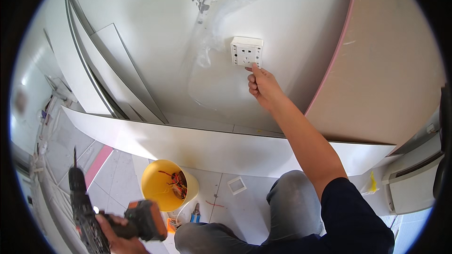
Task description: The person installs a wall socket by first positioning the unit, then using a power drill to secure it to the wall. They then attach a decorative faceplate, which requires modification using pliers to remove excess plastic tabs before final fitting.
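A white square wall socket (246, 51) sits on the white wall, with its front cover frame off and dark holes along both sides. My right hand (263, 85) reaches up to its lower edge; the thumb presses on the front and a finger lies just underneath, the others curled in. Down at the lower left, my left hand (123, 242) grips a black cordless drill (83, 207) by the handle. Its bit points up and away from me, and an orange-and-black battery (148, 220) forms its base. The drill is slightly blurred.
A long white board (212, 148) stands on edge between me and the wall. More panels (87, 61) lean at left, a large beige board (372, 61) at right. A yellow bucket (149, 178) holding red wires, blue-handled pliers (195, 214) and a white square frame (237, 186) are on the tiles.
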Demonstrator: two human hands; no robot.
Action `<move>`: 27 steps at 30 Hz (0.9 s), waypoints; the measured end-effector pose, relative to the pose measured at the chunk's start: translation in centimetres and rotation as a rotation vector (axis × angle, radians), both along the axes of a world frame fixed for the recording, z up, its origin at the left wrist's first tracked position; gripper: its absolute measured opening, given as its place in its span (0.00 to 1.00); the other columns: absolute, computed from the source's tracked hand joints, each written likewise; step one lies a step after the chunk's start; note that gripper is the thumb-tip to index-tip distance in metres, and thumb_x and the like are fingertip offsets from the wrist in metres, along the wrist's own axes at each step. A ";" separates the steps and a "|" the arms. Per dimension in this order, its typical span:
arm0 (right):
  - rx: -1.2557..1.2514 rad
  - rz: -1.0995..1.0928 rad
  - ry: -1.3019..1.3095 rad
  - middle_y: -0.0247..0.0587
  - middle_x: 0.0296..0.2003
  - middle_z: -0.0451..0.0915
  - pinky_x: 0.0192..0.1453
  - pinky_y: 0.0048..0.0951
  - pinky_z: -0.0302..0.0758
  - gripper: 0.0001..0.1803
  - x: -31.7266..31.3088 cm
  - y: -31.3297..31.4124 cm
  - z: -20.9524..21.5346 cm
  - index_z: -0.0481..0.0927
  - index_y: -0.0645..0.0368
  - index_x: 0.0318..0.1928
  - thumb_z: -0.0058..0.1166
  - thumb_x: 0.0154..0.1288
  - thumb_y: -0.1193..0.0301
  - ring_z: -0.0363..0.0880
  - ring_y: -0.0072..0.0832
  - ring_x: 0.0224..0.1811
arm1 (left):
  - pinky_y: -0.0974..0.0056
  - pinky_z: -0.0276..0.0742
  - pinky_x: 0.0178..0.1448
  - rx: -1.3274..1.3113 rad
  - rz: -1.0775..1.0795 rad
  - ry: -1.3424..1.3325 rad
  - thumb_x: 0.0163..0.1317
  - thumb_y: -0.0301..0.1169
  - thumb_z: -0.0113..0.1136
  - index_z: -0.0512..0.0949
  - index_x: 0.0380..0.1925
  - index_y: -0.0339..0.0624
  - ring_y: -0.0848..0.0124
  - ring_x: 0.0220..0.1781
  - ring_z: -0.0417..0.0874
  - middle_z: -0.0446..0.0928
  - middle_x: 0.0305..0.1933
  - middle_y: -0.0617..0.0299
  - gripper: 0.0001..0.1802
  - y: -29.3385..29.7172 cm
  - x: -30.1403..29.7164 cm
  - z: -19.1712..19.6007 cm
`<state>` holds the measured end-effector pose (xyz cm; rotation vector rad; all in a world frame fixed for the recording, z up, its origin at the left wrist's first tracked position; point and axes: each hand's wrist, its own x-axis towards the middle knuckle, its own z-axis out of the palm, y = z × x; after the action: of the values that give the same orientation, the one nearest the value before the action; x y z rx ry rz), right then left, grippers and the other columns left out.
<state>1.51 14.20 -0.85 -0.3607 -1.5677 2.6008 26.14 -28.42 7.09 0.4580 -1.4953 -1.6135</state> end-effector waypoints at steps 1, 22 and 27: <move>0.062 -0.014 0.004 0.24 0.25 0.66 0.26 0.21 0.59 0.24 -0.7 0.4 -0.3 0.76 0.62 0.53 0.53 0.81 0.50 0.59 0.14 0.23 | 0.70 0.68 0.31 -0.055 0.053 -0.041 0.76 0.37 0.63 0.77 0.46 0.41 0.78 0.27 0.72 0.72 0.27 0.66 0.11 -2.0 1.6 -0.9; -0.204 0.033 0.045 0.27 0.26 0.64 0.28 0.23 0.59 0.38 -0.4 -0.2 1.0 0.75 0.72 0.63 0.27 0.87 0.47 0.54 0.20 0.23 | 0.54 0.81 0.61 -0.324 0.253 -0.948 0.72 0.30 0.66 0.81 0.58 0.27 0.61 0.54 0.85 0.85 0.56 0.47 0.20 -11.8 20.7 -26.2; -0.298 0.284 0.143 0.30 0.31 0.79 0.24 0.18 0.59 0.24 -3.7 2.6 -1.9 0.76 0.70 0.63 0.51 0.77 0.63 0.66 0.15 0.24 | 0.55 0.79 0.66 -0.124 0.151 -0.870 0.73 0.31 0.66 0.77 0.64 0.30 0.59 0.61 0.84 0.83 0.64 0.49 0.24 -15.7 26.2 -36.2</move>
<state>-2.24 16.78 -2.76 0.0367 -1.2675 3.0045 52.36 -44.14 -29.11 1.2771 -2.0978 -1.2305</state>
